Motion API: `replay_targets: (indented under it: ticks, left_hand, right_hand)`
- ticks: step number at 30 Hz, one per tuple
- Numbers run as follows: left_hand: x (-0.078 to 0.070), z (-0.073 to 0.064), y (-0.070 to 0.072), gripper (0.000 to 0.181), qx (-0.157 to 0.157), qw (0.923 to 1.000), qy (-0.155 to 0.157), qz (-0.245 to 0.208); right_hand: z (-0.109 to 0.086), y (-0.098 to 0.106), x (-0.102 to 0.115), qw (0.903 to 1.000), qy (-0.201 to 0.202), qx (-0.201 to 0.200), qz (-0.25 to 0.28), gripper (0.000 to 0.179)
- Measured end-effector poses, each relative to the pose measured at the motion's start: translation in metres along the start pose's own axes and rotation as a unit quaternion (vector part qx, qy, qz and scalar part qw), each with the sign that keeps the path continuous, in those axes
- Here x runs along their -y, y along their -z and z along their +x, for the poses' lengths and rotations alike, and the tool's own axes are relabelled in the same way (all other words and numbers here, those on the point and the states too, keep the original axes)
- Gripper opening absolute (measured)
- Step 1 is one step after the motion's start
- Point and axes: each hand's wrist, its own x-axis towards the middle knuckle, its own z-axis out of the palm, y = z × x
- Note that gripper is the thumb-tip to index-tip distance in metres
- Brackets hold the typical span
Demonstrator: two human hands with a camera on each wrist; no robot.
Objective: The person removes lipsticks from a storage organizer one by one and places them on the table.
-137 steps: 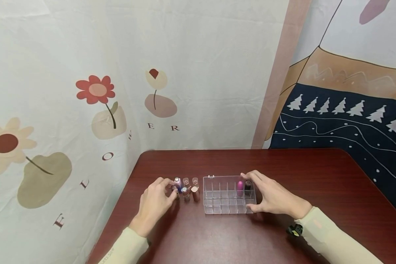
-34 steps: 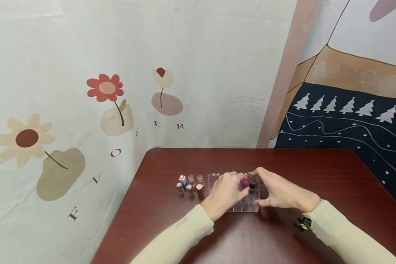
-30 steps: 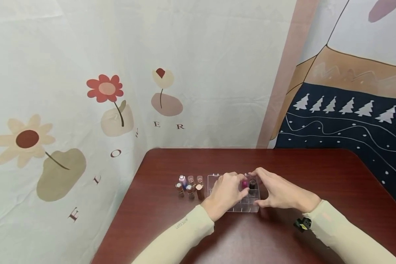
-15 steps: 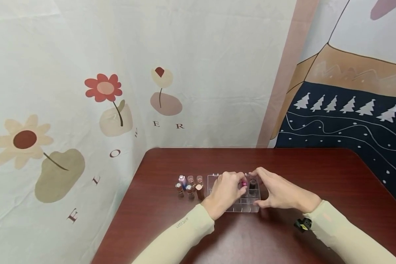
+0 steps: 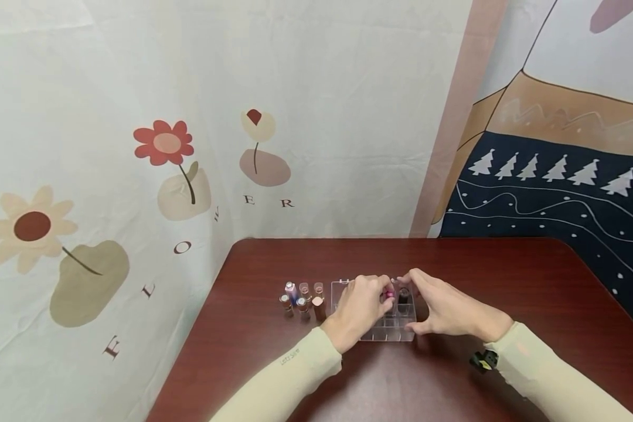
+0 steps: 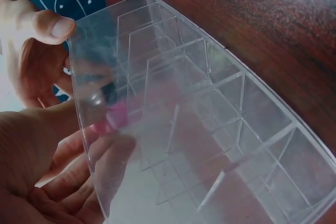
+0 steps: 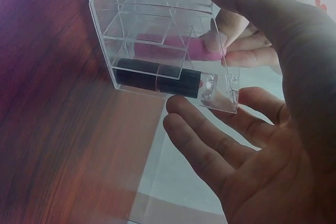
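Upright on the table, the clear compartment box [image 5: 387, 334] holds a pink lipstick [image 7: 163, 48] and, beside it at the right end, a black lipstick [image 7: 142, 74]. My left hand [image 5: 361, 308] reaches over the box, thumb and fingers pinching the end of the pink lipstick, which still lies in its compartment. In the head view that hand hides much of the box's left half. My right hand [image 5: 451, 302] holds the box's right end, thumb at the front corner and fingers at the back. Seen through the clear wall in the left wrist view, the pink lipstick [image 6: 116, 115] is blurred.
Left of the box stand several small cosmetic tubes: a purple-blue one [image 5: 292, 291], a rose-brown one [image 5: 319, 308], and others with clear or silvery tops. The dark red table [image 5: 475, 258] meets printed cloth hangings [image 5: 348, 146] at its back and left.
My left hand has moved right, from the small tubes to the box. Over the last second its fingers have closed on the pink lipstick. My right hand has stayed at the box's right end.
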Motion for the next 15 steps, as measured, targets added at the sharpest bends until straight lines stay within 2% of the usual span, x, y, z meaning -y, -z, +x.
replay_targets:
  ticks: [15]
  left_hand:
    - [-0.0030, -0.0014, 0.0077, 0.010, -0.022, 0.9995, -0.011, -0.022]
  right_hand:
    - [-0.0012, -0.0023, -0.0001, 0.9999, 0.002, -0.007, -0.007, 0.080]
